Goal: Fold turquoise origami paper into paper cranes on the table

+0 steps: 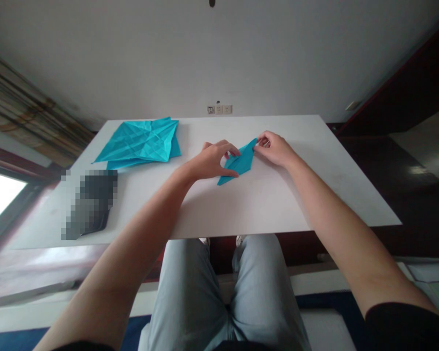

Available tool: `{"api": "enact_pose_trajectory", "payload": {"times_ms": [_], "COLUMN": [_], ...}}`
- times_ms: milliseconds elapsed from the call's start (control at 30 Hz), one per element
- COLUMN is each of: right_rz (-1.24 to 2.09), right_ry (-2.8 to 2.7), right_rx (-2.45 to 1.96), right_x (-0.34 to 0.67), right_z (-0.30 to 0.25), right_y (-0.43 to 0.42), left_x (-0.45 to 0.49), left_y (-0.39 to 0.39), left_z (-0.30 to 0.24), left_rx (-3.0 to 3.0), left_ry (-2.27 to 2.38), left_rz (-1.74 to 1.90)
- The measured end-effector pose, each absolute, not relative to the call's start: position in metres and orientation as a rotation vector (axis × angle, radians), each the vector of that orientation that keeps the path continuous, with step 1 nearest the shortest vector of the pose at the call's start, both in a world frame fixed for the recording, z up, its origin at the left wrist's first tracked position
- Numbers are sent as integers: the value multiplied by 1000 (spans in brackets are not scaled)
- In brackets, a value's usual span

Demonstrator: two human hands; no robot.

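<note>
A small piece of folded blue paper [246, 158], drawn out to pointed ends, lies slantwise on the white table. My left hand [215, 161] curves over its left part, thumb on the near side and fingers on the far side, holding it in place. At the upper right tip, my right hand [274, 148] has its thumb and fingers pinched on the paper. The left part of the folded piece is partly covered by my left hand.
Creased blue paper sheets [139, 141] lie stacked at the table's back left. A pixelated dark object [95, 204] sits near the left front. The white table [249, 209] meets a wall with sockets [219, 109]. My legs are under its front edge.
</note>
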State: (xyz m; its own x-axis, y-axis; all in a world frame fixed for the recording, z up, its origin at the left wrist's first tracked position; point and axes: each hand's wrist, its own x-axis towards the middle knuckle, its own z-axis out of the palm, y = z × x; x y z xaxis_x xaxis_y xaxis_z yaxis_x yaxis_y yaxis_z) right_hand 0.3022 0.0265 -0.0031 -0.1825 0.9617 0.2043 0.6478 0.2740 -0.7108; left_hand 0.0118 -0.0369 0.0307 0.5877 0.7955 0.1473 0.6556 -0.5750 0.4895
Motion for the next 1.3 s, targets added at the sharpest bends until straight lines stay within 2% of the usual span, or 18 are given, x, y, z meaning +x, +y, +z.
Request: {"api": "enact_pose_trajectory", "payload": {"times_ms": [200, 333, 467, 700, 933, 1067, 1300], "right_rz": [411, 436, 487, 427, 387, 338, 502], "right_ry": [-2060, -2401, -2567, -2473, -2366, -2274, -2053], "right_rx": [-1329, -1166, -1355, -1549, -1540, -1540, -1531], "right_x": [307, 301, 305, 318, 315, 306, 302], "right_z": [15, 19, 7, -7, -8, -5, -5], "right_y": [18, 6, 5, 20, 18, 14, 18], "left_x": [15, 15, 13, 9, 8, 10, 12], "left_y": [-37, -37, -35, -27, -27, -30, -27], "left_z": [32, 30, 30, 26, 17, 18, 17], "left_rx": [2466, 2479, 2466, 2392, 2368, 2326, 2284], "left_ry": [1132, 1127, 1013, 933, 1400, 1422, 1368], "left_rz": [423, 451, 521, 528, 447, 438, 477]}}
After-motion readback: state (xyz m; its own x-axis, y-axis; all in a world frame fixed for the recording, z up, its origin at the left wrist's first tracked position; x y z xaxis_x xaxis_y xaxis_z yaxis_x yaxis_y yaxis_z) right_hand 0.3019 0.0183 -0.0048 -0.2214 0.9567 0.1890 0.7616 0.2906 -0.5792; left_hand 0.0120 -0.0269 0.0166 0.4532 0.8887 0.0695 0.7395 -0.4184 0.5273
